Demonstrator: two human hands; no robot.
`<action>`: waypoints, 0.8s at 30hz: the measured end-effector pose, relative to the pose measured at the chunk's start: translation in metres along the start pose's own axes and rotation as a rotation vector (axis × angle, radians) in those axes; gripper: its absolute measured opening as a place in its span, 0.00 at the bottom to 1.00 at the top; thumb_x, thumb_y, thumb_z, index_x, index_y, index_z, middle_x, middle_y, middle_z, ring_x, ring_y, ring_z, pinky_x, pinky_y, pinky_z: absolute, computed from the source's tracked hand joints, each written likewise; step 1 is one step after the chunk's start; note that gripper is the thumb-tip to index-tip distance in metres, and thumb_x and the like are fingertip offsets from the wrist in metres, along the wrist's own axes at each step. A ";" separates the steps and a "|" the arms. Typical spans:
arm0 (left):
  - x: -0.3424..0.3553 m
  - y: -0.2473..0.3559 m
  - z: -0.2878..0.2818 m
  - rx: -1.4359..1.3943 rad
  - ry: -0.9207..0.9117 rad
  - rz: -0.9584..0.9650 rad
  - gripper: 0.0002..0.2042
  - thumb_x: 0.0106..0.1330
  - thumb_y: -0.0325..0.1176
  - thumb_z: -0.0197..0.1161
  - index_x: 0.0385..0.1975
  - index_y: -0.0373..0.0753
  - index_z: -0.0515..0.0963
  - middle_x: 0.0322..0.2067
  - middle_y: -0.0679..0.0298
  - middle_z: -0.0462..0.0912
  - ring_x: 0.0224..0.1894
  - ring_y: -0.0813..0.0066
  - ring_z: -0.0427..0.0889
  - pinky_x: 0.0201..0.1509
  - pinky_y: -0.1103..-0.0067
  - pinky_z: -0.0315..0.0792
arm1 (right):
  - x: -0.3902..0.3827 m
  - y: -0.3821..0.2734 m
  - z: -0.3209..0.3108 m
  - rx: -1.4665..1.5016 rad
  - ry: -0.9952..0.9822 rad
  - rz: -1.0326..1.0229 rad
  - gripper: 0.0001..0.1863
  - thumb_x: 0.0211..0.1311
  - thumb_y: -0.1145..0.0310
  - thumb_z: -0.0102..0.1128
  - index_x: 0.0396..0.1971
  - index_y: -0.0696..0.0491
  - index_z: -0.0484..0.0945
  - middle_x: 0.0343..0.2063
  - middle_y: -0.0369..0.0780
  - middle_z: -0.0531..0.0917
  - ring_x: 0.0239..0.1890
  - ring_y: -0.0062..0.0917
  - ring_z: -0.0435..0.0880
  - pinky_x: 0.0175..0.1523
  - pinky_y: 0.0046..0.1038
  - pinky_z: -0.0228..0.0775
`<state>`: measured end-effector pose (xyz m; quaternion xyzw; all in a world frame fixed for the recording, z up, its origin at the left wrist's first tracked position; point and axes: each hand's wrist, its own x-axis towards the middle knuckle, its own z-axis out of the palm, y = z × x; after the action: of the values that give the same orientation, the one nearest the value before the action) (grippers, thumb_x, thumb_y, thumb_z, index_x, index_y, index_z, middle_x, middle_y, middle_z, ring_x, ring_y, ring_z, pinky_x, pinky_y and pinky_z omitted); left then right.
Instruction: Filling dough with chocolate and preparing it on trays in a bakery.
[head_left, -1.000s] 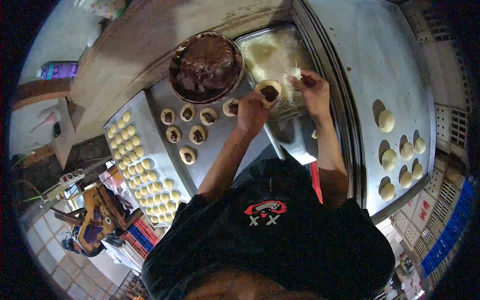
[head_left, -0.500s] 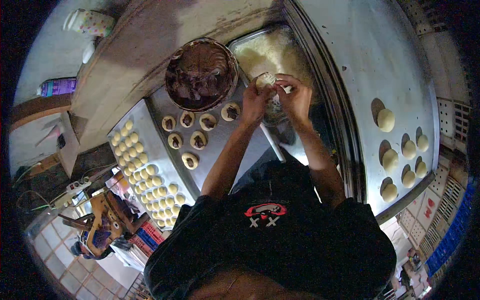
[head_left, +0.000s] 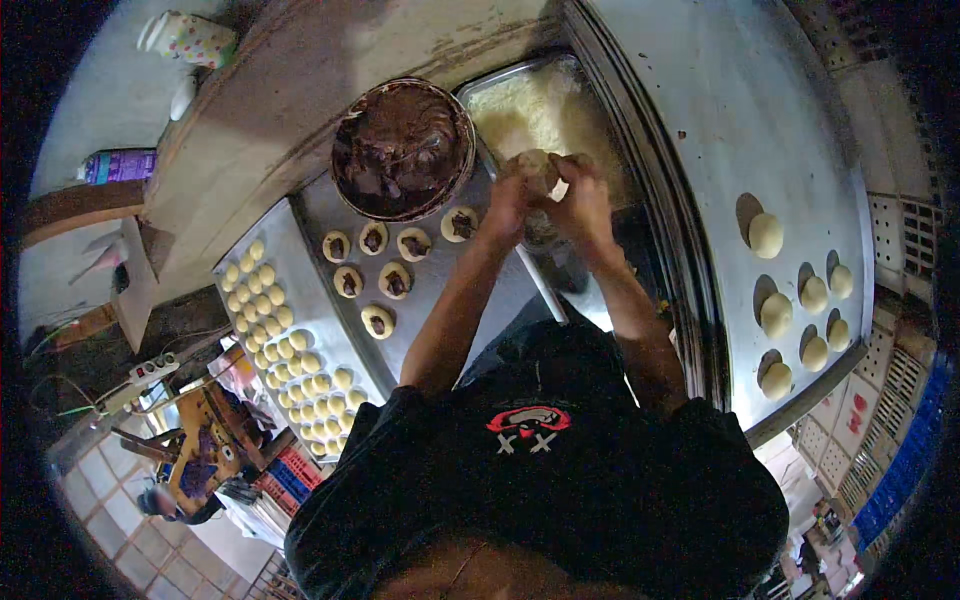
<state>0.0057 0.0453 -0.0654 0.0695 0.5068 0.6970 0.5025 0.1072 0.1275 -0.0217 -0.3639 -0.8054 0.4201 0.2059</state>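
My left hand [head_left: 508, 208] and my right hand [head_left: 585, 212] are close together, with the fingers of both curled round a piece of dough [head_left: 537, 172]. It looks rounded, and the fingers partly cover it. Beneath and beyond it lies a tray [head_left: 492, 82] of pale, powdery crumbs [head_left: 530, 110]. Left of my hands stands a round bowl [head_left: 470, 165] of dark chocolate paste [head_left: 400, 140]. Several flattened dough discs topped with dark paste, one being the disc nearest my left hand [head_left: 470, 216], sit on a metal sheet [head_left: 430, 290].
A tray [head_left: 370, 365] at the left bears rows of small dough balls [head_left: 300, 342]. Past a dark raised edge [head_left: 665, 190] on the right, a large metal tray [head_left: 730, 120] carries several larger balls [head_left: 766, 236]. A polka-dot jar [head_left: 195, 40] and purple package [head_left: 120, 166] are far left.
Both hands have shifted slightly, and the dough between them now shows a rounder, duller side where a pale, ragged top showed before. The trays and bowl keep their places.
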 end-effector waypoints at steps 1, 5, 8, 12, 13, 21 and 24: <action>-0.001 0.002 -0.001 -0.111 -0.061 -0.162 0.14 0.66 0.35 0.53 0.47 0.36 0.75 0.40 0.64 0.79 0.38 0.75 0.78 0.43 0.70 0.74 | -0.002 -0.002 0.001 -0.209 0.070 -0.142 0.17 0.46 0.75 0.70 0.39 0.60 0.81 0.36 0.48 0.84 0.39 0.34 0.84 0.45 0.31 0.75; -0.018 0.008 -0.001 0.272 -0.154 0.138 0.19 0.68 0.39 0.54 0.51 0.32 0.73 0.45 0.63 0.80 0.46 0.75 0.77 0.52 0.75 0.70 | 0.000 0.008 -0.023 -0.033 0.025 -0.159 0.24 0.40 0.76 0.71 0.43 0.58 0.80 0.33 0.47 0.83 0.35 0.38 0.82 0.44 0.33 0.75; -0.043 0.028 0.017 0.284 -0.037 0.225 0.19 0.69 0.37 0.57 0.54 0.30 0.72 0.48 0.62 0.79 0.49 0.76 0.76 0.55 0.77 0.69 | -0.003 -0.001 -0.040 0.141 -0.014 -0.149 0.21 0.42 0.74 0.73 0.41 0.56 0.82 0.34 0.45 0.84 0.35 0.33 0.83 0.42 0.30 0.75; -0.047 0.026 0.017 0.303 -0.035 0.351 0.18 0.69 0.35 0.58 0.54 0.29 0.71 0.47 0.63 0.79 0.48 0.77 0.75 0.56 0.79 0.68 | -0.005 -0.025 -0.049 0.155 -0.060 -0.234 0.19 0.42 0.74 0.74 0.40 0.54 0.83 0.35 0.45 0.84 0.35 0.34 0.84 0.40 0.30 0.75; -0.048 0.028 0.017 0.306 -0.047 0.358 0.18 0.69 0.35 0.57 0.54 0.30 0.71 0.47 0.62 0.78 0.49 0.76 0.75 0.56 0.78 0.68 | -0.005 -0.028 -0.048 0.146 -0.077 -0.264 0.20 0.42 0.74 0.74 0.40 0.54 0.83 0.34 0.45 0.84 0.35 0.34 0.83 0.40 0.30 0.74; -0.060 0.036 0.025 -0.224 -0.041 0.185 0.16 0.70 0.34 0.54 0.53 0.33 0.72 0.48 0.59 0.77 0.49 0.70 0.77 0.53 0.75 0.71 | -0.017 -0.023 -0.054 0.389 -0.172 0.058 0.19 0.47 0.79 0.72 0.43 0.58 0.82 0.34 0.37 0.85 0.39 0.25 0.82 0.48 0.25 0.73; -0.067 0.043 0.025 0.653 0.153 0.467 0.16 0.69 0.34 0.56 0.51 0.31 0.74 0.45 0.56 0.78 0.47 0.66 0.78 0.52 0.75 0.70 | -0.017 -0.026 -0.058 0.260 -0.079 -0.147 0.13 0.49 0.79 0.70 0.37 0.59 0.82 0.30 0.38 0.84 0.35 0.21 0.82 0.43 0.22 0.73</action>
<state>0.0265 0.0102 0.0076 0.2865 0.7079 0.5980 0.2433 0.1445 0.1355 0.0324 -0.2574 -0.7763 0.5184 0.2497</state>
